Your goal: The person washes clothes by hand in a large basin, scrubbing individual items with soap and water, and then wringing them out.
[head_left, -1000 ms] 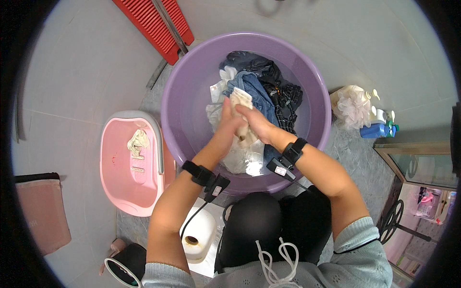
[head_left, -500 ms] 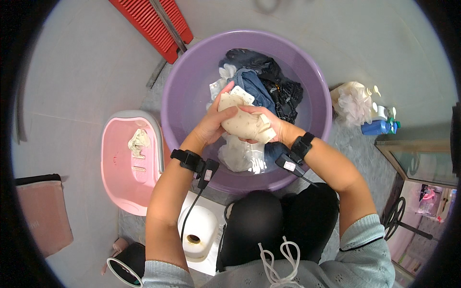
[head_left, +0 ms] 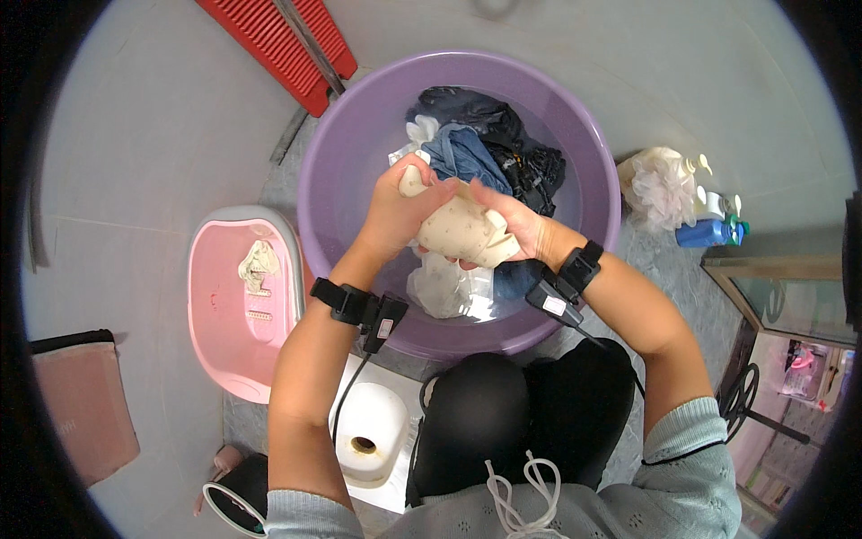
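Observation:
A cream cloth garment point(head_left: 456, 232) with small dark specks is bunched up between my hands over the large purple tub point(head_left: 316, 153). My left hand point(head_left: 395, 208) is closed round its left end, and my right hand point(head_left: 516, 220) grips the other end. What kind of garment it is, I cannot make out. Below it, in cloudy water, lie dark clothes point(head_left: 462, 110), a blue denim piece point(head_left: 467, 157) and black shiny fabric point(head_left: 539, 180). A whitish, translucent item point(head_left: 440, 287) floats near the tub's near side.
Left of the tub stands a pink basin point(head_left: 215, 305) with a small cream cloth point(head_left: 260, 260) inside. A red slatted board point(head_left: 287, 49) leans at the back left. Bottles point(head_left: 705, 235) and a bath puff point(head_left: 660, 193) stand at the right. A white squat toilet point(head_left: 373, 422) lies near my knees.
My left hand has turned and its fingers now wrap further over the garment's left end. My right hand has shifted slightly, and the garment is bunched more tightly.

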`<state>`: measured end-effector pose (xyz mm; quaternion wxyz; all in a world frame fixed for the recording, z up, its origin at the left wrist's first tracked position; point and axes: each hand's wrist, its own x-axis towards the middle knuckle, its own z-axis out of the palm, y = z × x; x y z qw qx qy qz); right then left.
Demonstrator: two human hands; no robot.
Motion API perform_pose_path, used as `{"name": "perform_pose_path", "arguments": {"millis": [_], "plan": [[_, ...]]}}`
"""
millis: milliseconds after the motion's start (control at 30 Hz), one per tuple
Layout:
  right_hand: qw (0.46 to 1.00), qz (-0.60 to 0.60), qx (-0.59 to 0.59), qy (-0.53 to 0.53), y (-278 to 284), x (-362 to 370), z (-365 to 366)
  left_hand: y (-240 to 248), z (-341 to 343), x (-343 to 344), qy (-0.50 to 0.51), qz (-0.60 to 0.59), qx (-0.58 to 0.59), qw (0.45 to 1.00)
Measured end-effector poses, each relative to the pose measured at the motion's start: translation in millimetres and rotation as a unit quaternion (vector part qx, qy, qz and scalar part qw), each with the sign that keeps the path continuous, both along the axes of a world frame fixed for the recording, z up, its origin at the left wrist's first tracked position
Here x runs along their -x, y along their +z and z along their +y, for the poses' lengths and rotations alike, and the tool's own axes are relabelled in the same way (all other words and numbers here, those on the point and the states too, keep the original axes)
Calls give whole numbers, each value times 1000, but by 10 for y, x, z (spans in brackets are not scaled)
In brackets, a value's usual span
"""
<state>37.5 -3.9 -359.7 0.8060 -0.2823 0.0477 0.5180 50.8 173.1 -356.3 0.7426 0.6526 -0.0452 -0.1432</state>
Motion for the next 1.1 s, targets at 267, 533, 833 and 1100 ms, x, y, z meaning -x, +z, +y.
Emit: {"name": "perform_pose_path", "arguments": {"millis": [267,533,833,1100], "plan": [[910,-296,281,68,35,-49,288,-232,-39,-107,28,-47,-146,988],[628,-495,592,102,-154,-98,443,-427,-201,-183,145,-24,-355,923],[680,-563,465,62,-191,-173,285,-172,17,-113,-17,96,-38,995],[819,-383,422,62,-223,-347,191,-132,169,-153,87,-103,-324,936]]}}
